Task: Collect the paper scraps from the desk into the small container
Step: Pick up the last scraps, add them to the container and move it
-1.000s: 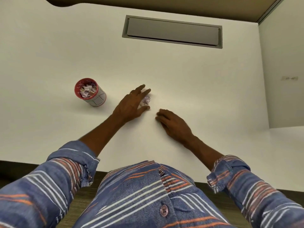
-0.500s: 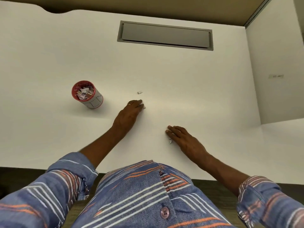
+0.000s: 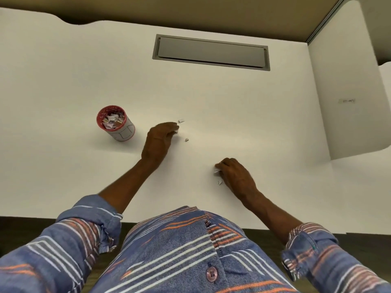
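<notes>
Pinching scraps off the surface, both hands are working: left hand and right hand fingers closing on bits; sliding fingertips low should be helping before carrying to the container.

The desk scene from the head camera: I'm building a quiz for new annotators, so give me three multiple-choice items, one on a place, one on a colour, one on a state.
1. Where does the small container stand relative to the left hand?
A. To its left
B. To its right
C. Between the two hands

2. What colour is the container's rim?
A. Blue
B. Red
C. Green

3. What is the state of the container?
A. Upright, open, with paper scraps inside
B. Tipped over on the desk
C. Closed with a lid

Answers:
1. A: the container sits on the desk left of the left hand, apart from it.
2. B: the rim around its opening is red.
3. A: it stands upright and scraps show in its open top, while loose ones still lie by the hands.
</notes>
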Motion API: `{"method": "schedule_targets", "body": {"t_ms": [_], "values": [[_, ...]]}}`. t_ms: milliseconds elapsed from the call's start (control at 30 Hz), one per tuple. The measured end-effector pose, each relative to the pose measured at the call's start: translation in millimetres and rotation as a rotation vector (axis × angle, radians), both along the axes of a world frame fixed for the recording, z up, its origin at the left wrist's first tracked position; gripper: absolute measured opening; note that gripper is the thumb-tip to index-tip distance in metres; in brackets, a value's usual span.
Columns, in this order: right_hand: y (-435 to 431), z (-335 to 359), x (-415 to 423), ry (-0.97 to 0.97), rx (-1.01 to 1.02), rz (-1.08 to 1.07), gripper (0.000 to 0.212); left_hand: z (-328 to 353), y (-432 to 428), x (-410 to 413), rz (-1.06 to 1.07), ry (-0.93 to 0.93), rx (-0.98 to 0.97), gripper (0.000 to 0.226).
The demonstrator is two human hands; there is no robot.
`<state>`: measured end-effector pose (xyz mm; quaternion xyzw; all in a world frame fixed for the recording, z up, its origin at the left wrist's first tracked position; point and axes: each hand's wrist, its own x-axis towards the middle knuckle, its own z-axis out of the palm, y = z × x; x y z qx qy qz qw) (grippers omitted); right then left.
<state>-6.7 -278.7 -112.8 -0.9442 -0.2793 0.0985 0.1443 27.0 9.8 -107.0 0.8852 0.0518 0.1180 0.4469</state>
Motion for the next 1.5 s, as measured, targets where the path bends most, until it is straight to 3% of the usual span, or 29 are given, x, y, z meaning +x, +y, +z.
{"method": "schedule_targets", "body": {"t_ms": [100, 233, 400, 567, 733, 867, 1100, 1300, 1500], "values": [[3, -1, -3, 0.007, 0.076, -0.099, 0.020, 31, 15, 8, 0.081, -0.034, -0.158, 0.024], [8, 4, -2, 0.064, 0.221, -0.286, 0.022, 66, 59, 16, 0.166, -0.139, -0.210, 0.019], [11, 11, 9, 0.236, 0.408, -0.598, 0.022, 78, 131, 5, 0.120, -0.084, -0.052, 0.025], [19, 18, 12, 0.295, 0.514, -0.699, 0.020, 65, 158, -16, 0.014, 0.020, 0.055, 0.036], [59, 35, 11, 0.354, 0.592, -0.673, 0.017, 61, 158, -20, -0.058, 0.023, 0.128, 0.030], [106, 57, 17, 0.412, 0.674, -0.608, 0.018, 69, 162, -22, -0.071, 0.059, 0.057, 0.040], [210, 96, 40, 0.419, 0.732, -0.419, 0.013, 90, 176, -31, -0.103, 0.001, -0.003, 0.031], [283, 109, 61, 0.309, 0.594, -0.285, 0.016, 88, 192, -34, 0.088, -0.016, -0.061, 0.025], [320, 116, 71, 0.308, 0.467, -0.180, 0.034, 86, 195, -38, 0.157, -0.080, -0.046, 0.028]]}}
